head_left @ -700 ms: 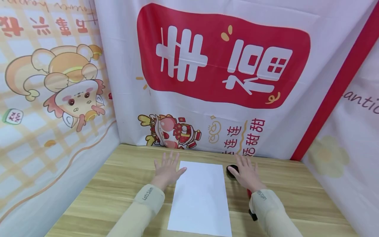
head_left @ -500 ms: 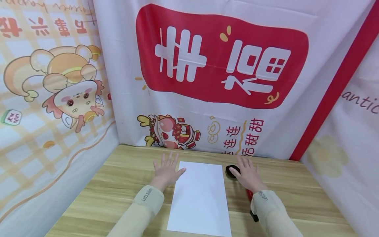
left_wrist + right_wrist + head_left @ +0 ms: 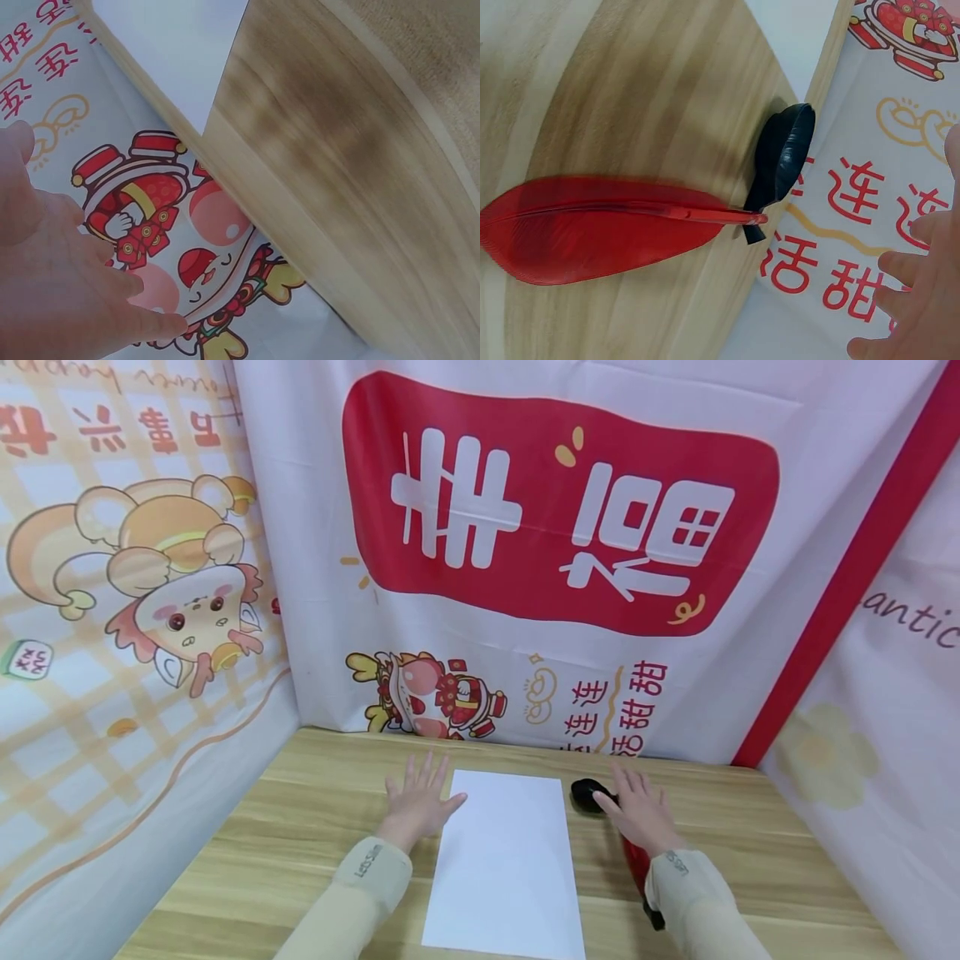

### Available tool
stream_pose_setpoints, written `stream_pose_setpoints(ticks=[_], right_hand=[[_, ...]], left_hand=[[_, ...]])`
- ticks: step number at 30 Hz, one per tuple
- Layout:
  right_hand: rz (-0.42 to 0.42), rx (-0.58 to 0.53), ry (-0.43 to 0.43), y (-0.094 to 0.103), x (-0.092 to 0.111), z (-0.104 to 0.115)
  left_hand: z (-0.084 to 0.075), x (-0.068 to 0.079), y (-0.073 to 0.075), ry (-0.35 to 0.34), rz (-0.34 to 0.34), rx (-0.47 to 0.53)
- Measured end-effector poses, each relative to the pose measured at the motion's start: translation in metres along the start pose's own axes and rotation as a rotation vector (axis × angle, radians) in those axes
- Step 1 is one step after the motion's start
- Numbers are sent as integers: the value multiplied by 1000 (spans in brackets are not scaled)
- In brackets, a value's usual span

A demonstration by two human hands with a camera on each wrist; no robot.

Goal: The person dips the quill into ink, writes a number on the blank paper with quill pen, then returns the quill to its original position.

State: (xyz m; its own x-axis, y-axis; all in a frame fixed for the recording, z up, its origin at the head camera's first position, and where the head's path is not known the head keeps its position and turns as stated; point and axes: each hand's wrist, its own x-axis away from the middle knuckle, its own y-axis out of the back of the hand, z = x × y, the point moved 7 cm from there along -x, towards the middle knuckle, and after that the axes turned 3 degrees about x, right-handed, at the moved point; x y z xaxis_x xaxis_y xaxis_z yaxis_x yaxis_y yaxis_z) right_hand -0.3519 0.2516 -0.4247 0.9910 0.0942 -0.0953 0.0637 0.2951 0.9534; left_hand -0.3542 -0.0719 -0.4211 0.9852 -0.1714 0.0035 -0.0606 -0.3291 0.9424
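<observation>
A white sheet of paper (image 3: 501, 868) lies flat between my two hands. To its left is my left hand (image 3: 416, 803), fingers spread, thumb overlapping the paper's edge in the head view. My right hand (image 3: 643, 814) is held out with fingers apart on the other side, gripping nothing. Partly behind it are a black piece with a spoon-like bowl (image 3: 784, 154) and a red feather-shaped piece (image 3: 607, 225) with a raised central rib. The rib's narrow tip meets the black piece. In the head view a black end (image 3: 654, 917) shows beside the right cuff.
The wood-grain table (image 3: 300, 827) stretches to both sides and ends at a printed white cloth (image 3: 315, 652) hanging behind it. More cloth hangs at the left (image 3: 150, 710) and the right (image 3: 885, 735).
My right hand has shifted slightly right, uncovering more of the red piece and the black bowl. The left hand has drifted a little left and down in the head view.
</observation>
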Motion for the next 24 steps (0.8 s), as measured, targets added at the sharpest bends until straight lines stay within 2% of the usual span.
stream_pose_setpoints(ticks=[8,18,24], right_hand=[[6,-5,-29,-5,2,-12],[23,9,-62,-16,5,-25],[39,12,-74,-21,8,-31]], left_hand=[[5,0,-8,19,19,1],[7,1,-17,0,29,-25],[8,4,-22,-15,31,29]])
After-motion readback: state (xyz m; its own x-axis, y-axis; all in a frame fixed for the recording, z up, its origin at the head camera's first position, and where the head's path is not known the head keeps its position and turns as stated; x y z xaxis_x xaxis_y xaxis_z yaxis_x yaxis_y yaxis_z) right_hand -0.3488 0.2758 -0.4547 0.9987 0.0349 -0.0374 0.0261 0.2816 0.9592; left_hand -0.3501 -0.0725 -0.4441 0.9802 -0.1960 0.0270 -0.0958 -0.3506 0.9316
